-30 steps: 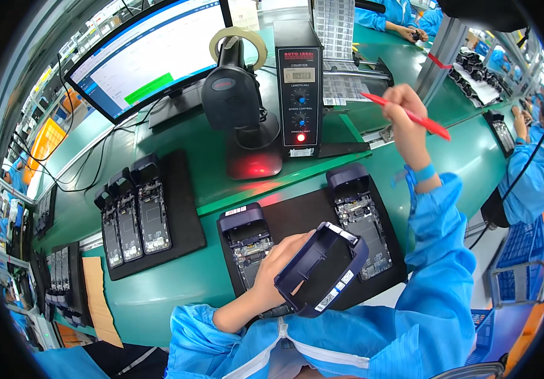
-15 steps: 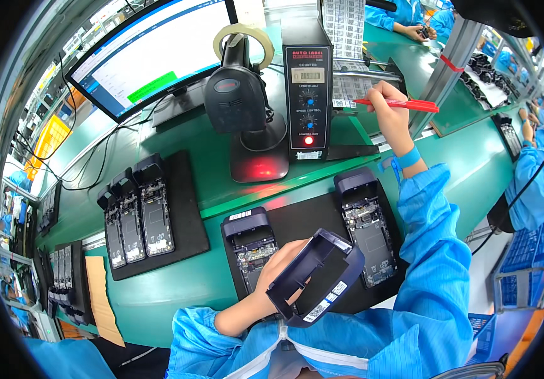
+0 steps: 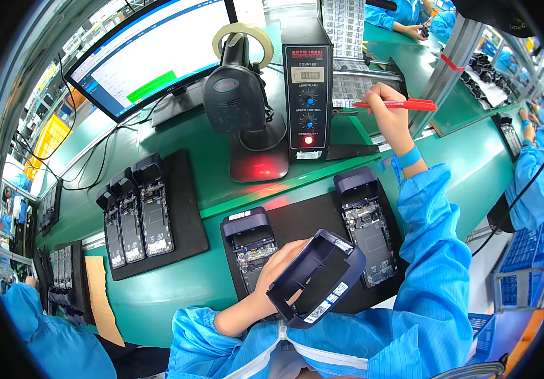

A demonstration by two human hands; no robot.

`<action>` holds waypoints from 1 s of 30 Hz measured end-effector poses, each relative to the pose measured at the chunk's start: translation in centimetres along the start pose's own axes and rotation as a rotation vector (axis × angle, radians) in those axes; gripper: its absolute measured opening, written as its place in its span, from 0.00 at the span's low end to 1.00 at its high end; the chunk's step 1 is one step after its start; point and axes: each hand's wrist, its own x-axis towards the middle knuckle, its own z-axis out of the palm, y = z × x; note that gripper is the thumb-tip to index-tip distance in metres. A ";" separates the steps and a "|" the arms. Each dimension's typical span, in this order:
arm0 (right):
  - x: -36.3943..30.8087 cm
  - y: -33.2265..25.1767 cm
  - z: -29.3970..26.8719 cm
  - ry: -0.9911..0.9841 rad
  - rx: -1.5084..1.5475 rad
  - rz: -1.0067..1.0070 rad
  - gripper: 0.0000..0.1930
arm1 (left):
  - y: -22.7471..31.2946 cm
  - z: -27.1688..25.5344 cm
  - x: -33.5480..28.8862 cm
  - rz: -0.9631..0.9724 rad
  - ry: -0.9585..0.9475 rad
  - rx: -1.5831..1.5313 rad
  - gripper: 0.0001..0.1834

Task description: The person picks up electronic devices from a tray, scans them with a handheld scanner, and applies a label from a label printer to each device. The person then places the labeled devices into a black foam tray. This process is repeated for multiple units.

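Note:
In my left hand [image 3: 272, 275] is a dark plastic device housing [image 3: 350, 275], an open frame tilted above the mat, with white labels along its side. The fingers wrap round its left edge, partly hidden by it. My right hand [image 3: 390, 120] grips a red pen [image 3: 420, 105] by the label machine [image 3: 308, 57]. The pen's left end lies over the strip of printed labels [image 3: 347, 91]; whether it touches, I cannot tell. Below on a black foam mat [image 3: 310, 218] lie two dark devices with exposed circuit boards, one on the left [image 3: 250, 246] and one on the right [image 3: 371, 243].
A barcode scanner [image 3: 237, 95] stands on its base, a tape roll [image 3: 265, 47] hung over it. Behind is a monitor [image 3: 152, 57]. Three more open devices [image 3: 136, 218] lie on a mat at left. A co-worker in blue [image 3: 57, 341] is at the lower left.
At the lower left, the co-worker has come further into view, with a hand now showing. My right hand and the pen have shifted only slightly; my left hand stays almost still.

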 end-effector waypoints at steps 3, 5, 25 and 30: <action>0.0 0.1 -0.3 -0.042 -0.011 -0.021 0.10 | -1.8 0.0 -0.5 -0.066 -0.024 -0.027 0.24; -0.2 0.0 -0.8 -0.048 0.058 -0.013 0.09 | -1.9 0.1 -0.6 -0.038 -0.016 0.015 0.22; -10.1 -18.4 1.6 -0.267 0.603 -0.186 0.14 | 1.1 -0.1 0.5 0.091 0.055 0.057 0.16; -10.1 -18.5 1.8 -0.260 0.528 -0.232 0.14 | 0.7 -0.1 0.4 0.140 0.055 0.069 0.16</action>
